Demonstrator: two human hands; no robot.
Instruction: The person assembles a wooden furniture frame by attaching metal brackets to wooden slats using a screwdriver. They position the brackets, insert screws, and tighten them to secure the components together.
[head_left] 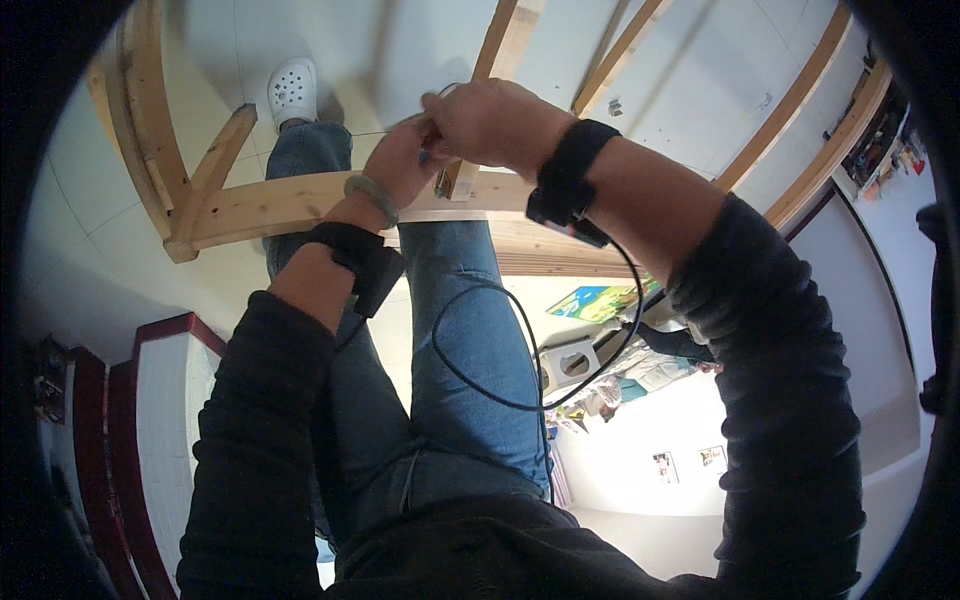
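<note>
The left hand (405, 160) and the right hand (485, 120) meet in the upper middle of the frame, fingers bent and bunched close together; the grip of each is narrow, but whether it closes on anything cannot be told, since the fingers hide what lies between them; the wooden frame (270, 206) is right beside them, its crossbeam running from the left of the frame to the middle, over the legs in blue jeans (465, 350); a wooden post (508, 32) rises from near the hands toward the top edge, partly covered by the right hand; other wooden bars (790, 110) slant across the upper right; a pale bracelet (371, 199) circles the left wrist, above a black strap (375, 270) with a small device; a second black strap (575, 180) wraps the right wrist, and from it a black cable (480, 398) loops over the thigh at centre; a white clog (292, 90) stands on the tiled floor (400, 50) in the upper left.
</note>
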